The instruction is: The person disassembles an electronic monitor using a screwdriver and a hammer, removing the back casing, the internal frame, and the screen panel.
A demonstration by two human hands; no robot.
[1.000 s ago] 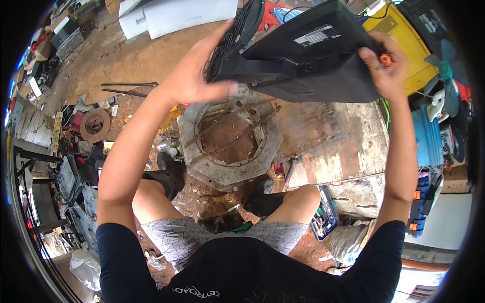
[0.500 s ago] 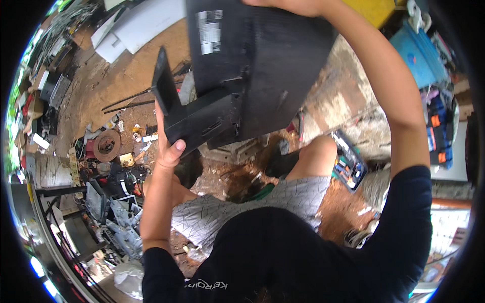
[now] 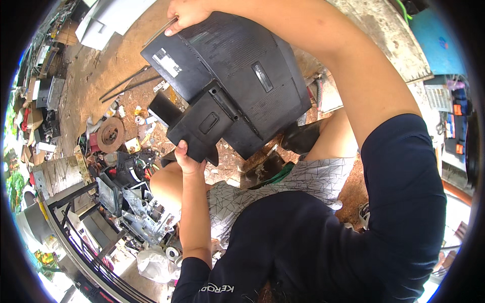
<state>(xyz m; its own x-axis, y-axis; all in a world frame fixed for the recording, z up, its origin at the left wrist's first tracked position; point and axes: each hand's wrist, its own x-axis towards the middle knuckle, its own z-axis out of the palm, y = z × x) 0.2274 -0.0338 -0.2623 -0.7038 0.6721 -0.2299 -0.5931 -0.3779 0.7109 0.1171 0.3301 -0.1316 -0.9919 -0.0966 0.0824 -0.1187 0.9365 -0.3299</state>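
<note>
I am holding a black computer monitor [image 3: 242,60] over my knees, tilted, with its back panel turned up toward me. A pale label sits near its upper left corner. The black stand [image 3: 204,121] is attached to the back and points down and left. My left hand [image 3: 189,159] is closed around the lower part of that stand, thumb on top. Reaching across the far side, my right hand [image 3: 191,15] grips the monitor's upper left edge, its fingers partly out of sight behind it. The screen side is hidden.
A rusty disc [image 3: 110,133] and small scraps lie on the dirt floor to the left. Broken electronic parts [image 3: 144,212] are piled by my left leg, beside a black metal rack [image 3: 68,217]. At the right stands a blue container [image 3: 439,40]; a white panel [image 3: 108,22] lies far left.
The monitor has come lower and rotated, so more of its back faces up. My right hand has shifted left to the label-side edge; my left hand keeps its hold on the stand.
</note>
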